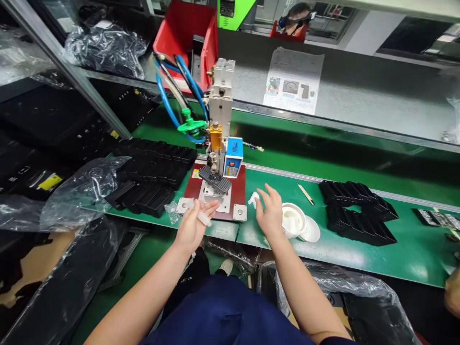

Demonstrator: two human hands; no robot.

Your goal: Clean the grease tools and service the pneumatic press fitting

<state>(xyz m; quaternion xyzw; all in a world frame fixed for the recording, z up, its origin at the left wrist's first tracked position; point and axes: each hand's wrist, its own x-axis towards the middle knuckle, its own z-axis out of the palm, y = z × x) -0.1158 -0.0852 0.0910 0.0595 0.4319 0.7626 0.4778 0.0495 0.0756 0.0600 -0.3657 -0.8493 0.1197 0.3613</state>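
Observation:
My left hand (pixel 194 223) hovers at the front of a small pneumatic press (pixel 220 129), fingers stretched out with white finger cots on some tips, nothing held. A black ribbed part (pixel 214 179) lies on the press fixture above a dark red base plate (pixel 240 189). My right hand (pixel 270 213) is open with fingers spread, beside a white round dish (pixel 294 221) with a lid under it. A small white piece (pixel 253 199) lies by its fingertips.
Black trays of parts (pixel 153 175) lie left of the press, with clear plastic bags (pixel 79 191). More black trays (pixel 357 213) sit right on the green bench (pixel 413 244). A pencil-like stick (pixel 305 193), a paper sheet (pixel 293 81) and a red bin (pixel 187 40) are behind. Another person's hand (pixel 453 290) shows at far right.

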